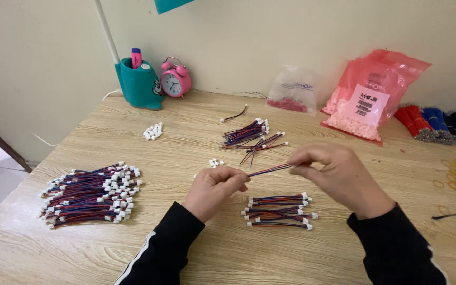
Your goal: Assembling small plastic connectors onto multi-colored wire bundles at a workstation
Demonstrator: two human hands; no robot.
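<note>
Fingers of my left hand and right hand are pinched shut on opposite ends of a short red-and-blue wire lead, stretched between them. Just below my fingertips lies a small pile of finished leads on the wooden table.

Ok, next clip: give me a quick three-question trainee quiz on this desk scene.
1. True or false: both hands hold the same short wire bundle above the table.
2. Which pile holds the most wires?
A. the big pile at the left
B. the small pile under the hands
C. the pile at mid-table
3. Fill in: beside the teal lamp base stands a pink ____.

Key: 1 true; 2 A; 3 alarm clock.
</note>
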